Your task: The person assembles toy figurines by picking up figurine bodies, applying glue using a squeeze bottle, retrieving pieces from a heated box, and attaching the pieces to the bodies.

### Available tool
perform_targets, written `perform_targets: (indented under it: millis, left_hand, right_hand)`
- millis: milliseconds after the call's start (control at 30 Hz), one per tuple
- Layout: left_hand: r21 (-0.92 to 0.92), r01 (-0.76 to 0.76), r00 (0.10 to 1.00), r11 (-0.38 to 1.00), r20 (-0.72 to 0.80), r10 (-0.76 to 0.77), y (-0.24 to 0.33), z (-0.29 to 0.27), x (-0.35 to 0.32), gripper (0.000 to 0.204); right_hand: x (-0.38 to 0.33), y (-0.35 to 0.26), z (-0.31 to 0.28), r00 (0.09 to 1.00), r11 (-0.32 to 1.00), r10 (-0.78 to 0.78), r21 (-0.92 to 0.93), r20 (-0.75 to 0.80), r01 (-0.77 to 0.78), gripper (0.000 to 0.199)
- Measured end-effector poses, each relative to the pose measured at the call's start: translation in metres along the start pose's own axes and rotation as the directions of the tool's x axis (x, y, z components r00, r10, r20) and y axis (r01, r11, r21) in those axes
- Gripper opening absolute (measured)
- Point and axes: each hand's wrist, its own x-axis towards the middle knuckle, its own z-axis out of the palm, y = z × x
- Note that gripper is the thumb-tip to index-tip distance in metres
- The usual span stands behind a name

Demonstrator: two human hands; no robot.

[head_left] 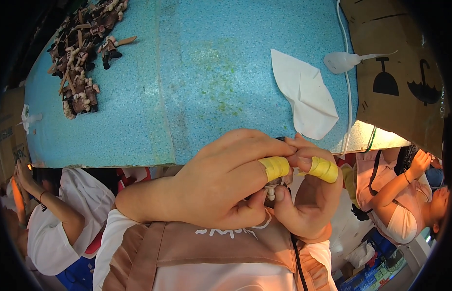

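My left hand [211, 179] and my right hand [311, 194] meet just off the near edge of the blue table, in front of my brown apron. Between their fingertips they grip a small toy figure [271, 190] with dark brown and cream parts. Most of it is hidden behind the fingers. Yellow tape wraps one finger of each hand. At the table's far left lies a heap of similar brown and cream toy figures [80, 92], several with tan, blade-like pieces. A single figure [108, 51] rests at the heap's right side.
A creased white sheet [303, 97] lies on the blue table [129, 116], right of centre. Beside it are a white squeeze bottle [340, 62] with a thin nozzle and a white cable [351, 97]. A cardboard box [401, 29] stands far right. Other people sit at left and right.
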Motion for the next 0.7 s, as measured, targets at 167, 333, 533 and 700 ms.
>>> perform_targets:
  millis: [167, 333, 533, 700]
  left_hand:
    - [0.018, 0.029, 0.999, 0.999, 0.030, -0.029, -0.003, -0.003, 0.002, 0.027]
    - [-0.112, 0.138, 0.989, 0.984, 0.068, -0.131, 0.000, -0.001, 0.002, 0.028]
    - [-0.274, 0.437, 0.895, 0.857, 0.229, -0.383, 0.002, -0.005, 0.003, 0.038]
    - [-0.483, 0.728, 0.673, 0.486, 0.370, -0.640, 0.013, -0.008, 0.000, 0.047]
  right_hand:
    - [0.006, 0.004, -0.003, 0.998, 0.999, 0.013, 0.049, 0.061, -0.016, 0.044]
    - [-0.001, 0.003, -0.001, 0.993, 0.981, 0.119, 0.155, 0.005, -0.118, 0.043]
    - [-0.001, 0.002, 0.000, 0.921, 0.846, 0.389, 0.403, -0.019, -0.349, 0.042]
    - [0.004, 0.010, -0.008, 0.996, 1.000, -0.021, 0.018, -0.086, 0.022, 0.041]
